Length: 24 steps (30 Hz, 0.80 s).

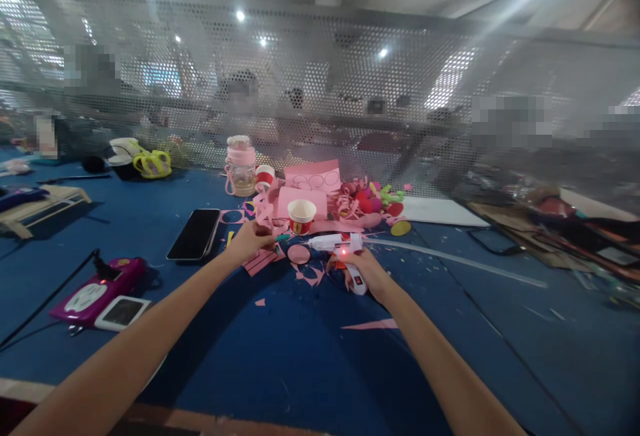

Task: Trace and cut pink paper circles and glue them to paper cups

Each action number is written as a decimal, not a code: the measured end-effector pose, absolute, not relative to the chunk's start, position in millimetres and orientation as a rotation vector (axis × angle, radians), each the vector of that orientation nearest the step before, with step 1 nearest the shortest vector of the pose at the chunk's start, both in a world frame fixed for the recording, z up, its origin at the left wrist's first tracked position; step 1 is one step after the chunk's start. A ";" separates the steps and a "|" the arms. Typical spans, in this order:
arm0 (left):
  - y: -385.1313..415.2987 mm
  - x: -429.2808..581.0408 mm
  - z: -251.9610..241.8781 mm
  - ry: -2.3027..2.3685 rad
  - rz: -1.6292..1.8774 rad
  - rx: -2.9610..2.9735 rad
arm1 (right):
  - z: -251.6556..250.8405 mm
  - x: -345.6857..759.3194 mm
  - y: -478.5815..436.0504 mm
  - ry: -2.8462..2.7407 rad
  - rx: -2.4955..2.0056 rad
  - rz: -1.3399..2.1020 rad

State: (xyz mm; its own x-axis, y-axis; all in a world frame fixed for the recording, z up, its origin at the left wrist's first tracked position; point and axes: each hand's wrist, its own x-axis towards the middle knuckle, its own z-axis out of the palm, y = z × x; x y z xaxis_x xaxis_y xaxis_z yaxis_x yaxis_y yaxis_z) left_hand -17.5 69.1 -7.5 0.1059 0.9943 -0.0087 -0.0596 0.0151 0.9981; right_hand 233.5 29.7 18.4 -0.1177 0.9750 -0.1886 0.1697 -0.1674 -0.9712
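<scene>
My right hand (371, 268) is wrapped round the handle of a white hot glue gun (333, 243), its red light lit and its nozzle pointing left. Out of the gun's back runs a long clear glue stick (460, 258). My left hand (249, 241) is closed in a pinch on a small green piece (282, 239), its tip just short of the nozzle; its kind is too small to tell. A pink paper disc (299, 254) lies below the nozzle. Just behind stands a red and white paper cup (302, 217).
Pink paper sheets (313, 176) and scraps pile up behind the cup, with colourful craft pieces (367, 203) to their right. A phone (195, 235), a purple power strip (103, 293) and a pink-lidded bottle (241, 168) stand left. A perforated metal screen (320, 56) closes the back.
</scene>
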 end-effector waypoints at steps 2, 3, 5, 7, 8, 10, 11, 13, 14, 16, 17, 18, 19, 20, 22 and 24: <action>66.6 -16.3 -4.5 1.125 1.146 1.193 | 18.5 233.2 29.2 -1.330 -1.404 1.368; 65.4 -15.8 -3.1 1.138 1.145 1.186 | 18.6 233.0 29.1 -1.325 -1.404 1.367; 63.6 -14.8 -1.1 1.155 1.137 1.181 | 18.5 232.6 29.0 -1.323 -1.397 1.367; 63.2 -14.4 -0.9 1.164 1.131 1.179 | 18.3 232.5 28.9 -1.323 -1.390 1.363; 63.6 -14.3 -1.5 1.167 1.134 1.178 | 18.0 232.7 28.9 -1.323 -1.387 1.364; 65.2 -14.0 -3.7 1.168 1.152 1.177 | 17.0 233.2 29.2 -1.326 -1.370 1.370; 66.3 -13.8 -5.1 1.166 1.163 1.178 | 16.2 233.6 29.7 -1.330 -1.362 1.371; 68.3 -13.2 -7.9 1.158 1.182 1.183 | 14.0 234.4 31.3 -1.351 -1.365 1.363; 69.2 -12.9 -9.0 1.155 1.188 1.186 | 12.9 234.6 32.3 -1.374 -1.381 1.347; 70.1 -12.6 -10.8 1.156 1.194 1.191 | 11.3 234.6 34.0 -1.432 -1.435 1.289; 70.2 -12.6 -11.3 1.161 1.196 1.193 | 11.1 234.2 34.4 -1.463 -1.470 1.253; 70.2 -12.7 -11.7 1.169 1.198 1.195 | 11.3 233.6 34.4 -1.488 -1.508 1.213; 69.9 -12.9 -12.0 1.179 1.198 1.197 | 12.1 232.8 33.8 -1.508 -1.538 1.178; 69.6 -13.1 -12.2 1.188 1.196 1.202 | 13.1 231.8 32.9 -1.525 -1.557 1.155; 68.9 -13.5 -12.5 1.205 1.182 1.218 | 15.5 230.1 30.6 -1.559 -1.570 1.133; 68.3 -13.7 -13.1 1.211 1.166 1.235 | 17.0 229.2 28.7 -1.583 -1.562 1.144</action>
State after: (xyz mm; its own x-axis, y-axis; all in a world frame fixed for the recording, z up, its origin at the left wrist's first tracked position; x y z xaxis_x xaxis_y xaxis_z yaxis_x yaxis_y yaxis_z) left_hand -13.7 68.3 -13.1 0.0305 0.9995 -0.0112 0.0272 0.0104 0.9996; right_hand 229.2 28.7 17.0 -0.0989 0.9857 -0.1362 0.4392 -0.0795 -0.8949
